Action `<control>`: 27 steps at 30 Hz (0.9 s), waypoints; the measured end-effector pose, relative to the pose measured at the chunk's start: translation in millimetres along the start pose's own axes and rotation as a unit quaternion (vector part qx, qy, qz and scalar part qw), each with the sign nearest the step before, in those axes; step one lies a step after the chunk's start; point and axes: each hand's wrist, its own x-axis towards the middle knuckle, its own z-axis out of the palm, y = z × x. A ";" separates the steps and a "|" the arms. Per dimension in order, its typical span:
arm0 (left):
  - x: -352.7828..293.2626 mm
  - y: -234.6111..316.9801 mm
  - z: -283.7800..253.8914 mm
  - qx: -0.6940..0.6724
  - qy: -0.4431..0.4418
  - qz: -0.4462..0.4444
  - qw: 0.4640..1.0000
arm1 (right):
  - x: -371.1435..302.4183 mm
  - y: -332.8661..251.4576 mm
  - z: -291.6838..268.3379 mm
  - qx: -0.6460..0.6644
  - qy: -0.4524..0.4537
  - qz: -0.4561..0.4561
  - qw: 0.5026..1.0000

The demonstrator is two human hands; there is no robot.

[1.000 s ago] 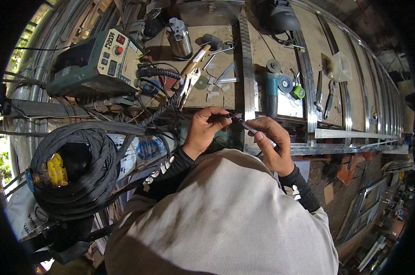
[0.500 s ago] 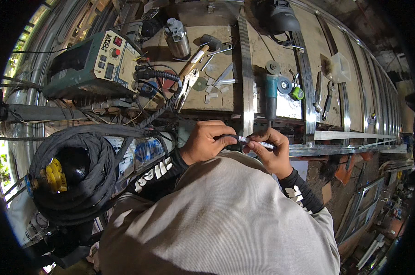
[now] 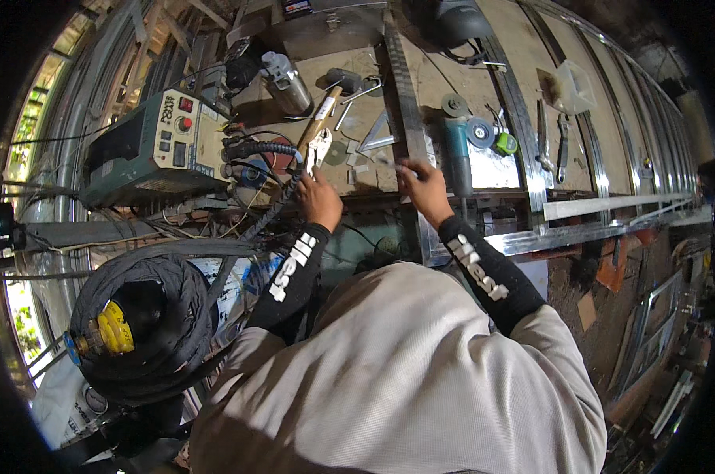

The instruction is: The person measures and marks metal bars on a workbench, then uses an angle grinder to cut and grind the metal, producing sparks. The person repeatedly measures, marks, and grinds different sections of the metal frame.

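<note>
Wooden workbench (image 3: pixel 484 47) | left hand (image 3: pixel 319 199) on pliers (image 3: pixel 318 148) | right hand (image 3: pixel 422 183) pinching thin rod (image 3: pixel 385 160)

Both arms in black sleeves reach forward, the left hand (image 3: pixel 319 197) loosely curled, the right hand (image 3: pixel 423 186) closed with fingers pinched together.

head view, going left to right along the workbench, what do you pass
green welding machine → metal canister → locking pliers → left hand → right hand → teal angle grinder → two wrenches
</note>
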 end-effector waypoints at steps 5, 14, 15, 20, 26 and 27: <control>30.1 -18.8 21.2 0.073 -0.011 -0.032 0.997 | 0.8 -17.2 -6.9 -0.121 -0.033 -0.091 0.988; 55.4 -42.2 51.1 -0.034 -0.024 0.039 0.998 | -119.8 28.2 -44.3 -0.178 -0.164 0.070 0.968; 53.4 -40.2 47.4 -0.029 -0.006 0.092 0.995 | -125.2 26.9 -47.6 -0.142 -0.160 0.077 0.974; 25.6 23.7 16.3 -0.722 -0.455 -0.121 0.507 | -135.0 -5.0 -56.0 -0.053 -0.140 0.044 0.988; -33.3 173.2 -21.2 -0.727 -0.511 -0.007 0.459 | -144.8 -6.0 -63.0 0.254 -0.061 0.030 0.965; -34.6 186.6 -27.2 -0.702 -0.534 -0.004 0.471 | -146.4 1.4 -78.1 0.224 -0.042 0.069 0.971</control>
